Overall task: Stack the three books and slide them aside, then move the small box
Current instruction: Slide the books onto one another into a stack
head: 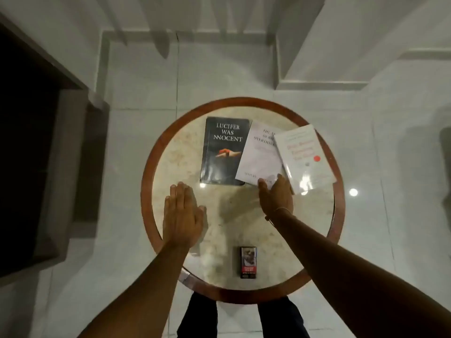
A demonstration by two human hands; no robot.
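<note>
Three books lie on the far half of a round table (339,167). A black book (223,152) is on the left. A pale lilac book (260,154) overlaps its right edge. A white book with a red dot (306,154) overlaps the lilac one on the right. My right hand (275,193) touches the lilac book's near edge, fingers around its corner. Flat over the table to the left is my left hand (183,215), fingers together, holding nothing. A small dark box (248,262) lies near the table's front edge.
The table has a brown wooden rim and a marbled top. It stands on a glossy white tiled floor. A dark piece of furniture (36,154) is at the left, white steps (341,57) at the back right. My legs show below the table.
</note>
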